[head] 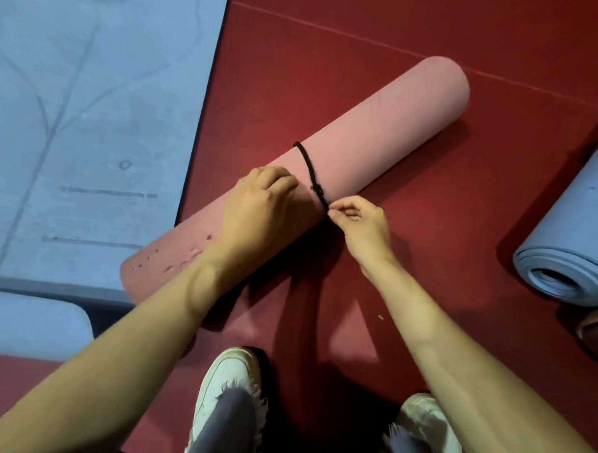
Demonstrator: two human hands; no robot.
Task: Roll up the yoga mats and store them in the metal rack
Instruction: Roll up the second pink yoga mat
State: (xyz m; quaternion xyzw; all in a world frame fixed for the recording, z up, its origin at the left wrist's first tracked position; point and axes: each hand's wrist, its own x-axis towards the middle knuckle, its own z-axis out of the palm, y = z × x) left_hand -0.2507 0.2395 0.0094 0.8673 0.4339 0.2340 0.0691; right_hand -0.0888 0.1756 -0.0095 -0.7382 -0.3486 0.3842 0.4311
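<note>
Dark red padded floor matting [419, 36] on all sides, crossed by faint seams. Lying diagonally across it, a fully rolled pink foam yoga mat [380, 127], the reference for everything else. Wrapped round its middle, a thin black strap [307, 161] with a small buckle. Left hand [257, 204] on top of the roll just beside the strap, fingers curled over the foam, seemingly steadying it. Right hand [359, 225] at the roll's right flank, thumb and forefinger pinching the strap's loose end. Left of the roll, a large flat blue yoga mat [90, 114], unrolled; nearer its lower end, the corner of a second flat blue mat [29, 324]. Well right of the roll, a rolled blue mat [571, 238]. Below the roll, white sneakers [229, 377]. Probably mid-task: one blue roll done, the pink one being cinched, two flat mats left to roll. No metal rack in view, so storing not yet begun.
</note>
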